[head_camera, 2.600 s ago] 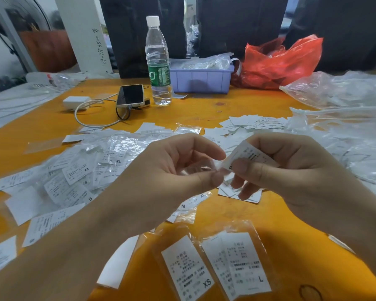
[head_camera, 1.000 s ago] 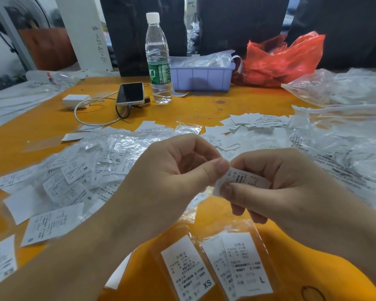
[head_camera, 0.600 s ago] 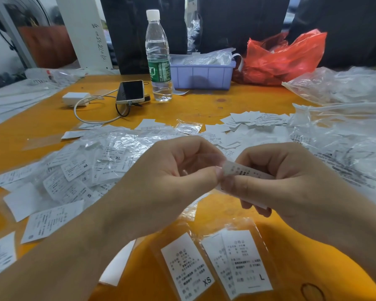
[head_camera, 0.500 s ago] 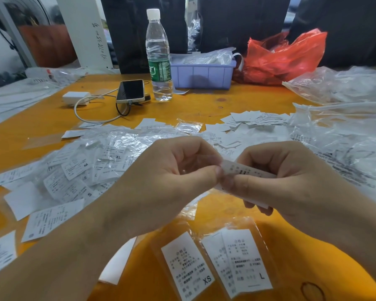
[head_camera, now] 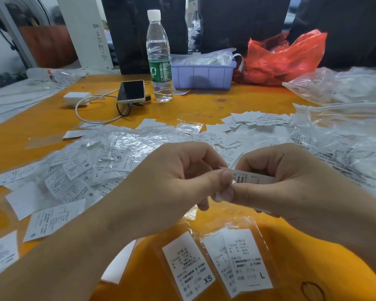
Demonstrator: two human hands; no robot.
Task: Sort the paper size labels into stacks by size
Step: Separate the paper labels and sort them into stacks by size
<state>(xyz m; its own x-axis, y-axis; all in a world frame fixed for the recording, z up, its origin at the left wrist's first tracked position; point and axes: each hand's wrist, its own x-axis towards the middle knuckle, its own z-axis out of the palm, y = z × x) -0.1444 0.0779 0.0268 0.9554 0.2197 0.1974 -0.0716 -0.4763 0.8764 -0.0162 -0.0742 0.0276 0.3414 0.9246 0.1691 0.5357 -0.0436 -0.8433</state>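
Both hands meet above the orange table (head_camera: 204, 105). My right hand (head_camera: 295, 183) grips a small stack of white paper labels (head_camera: 253, 179), thumb on top. My left hand (head_camera: 172, 185) pinches the stack's left edge between thumb and forefinger. A big heap of loose and bagged labels (head_camera: 91, 170), marked M, XL, S, lies to the left. Two clear bags sit near me: one labelled XS (head_camera: 188, 265), one labelled L (head_camera: 246, 259). More loose labels (head_camera: 252, 120) lie beyond the hands.
At the back stand a water bottle (head_camera: 159, 57), a phone (head_camera: 131, 92) with a white charger and cable (head_camera: 76, 98), a lilac bin (head_camera: 202, 72) and a red plastic bag (head_camera: 284, 55). Crumpled clear plastic bags (head_camera: 343, 131) cover the right side.
My right hand turned the label stack from tilted up to nearly flat and lowered it a little. My left thumb and forefinger closed onto the stack's left edge.
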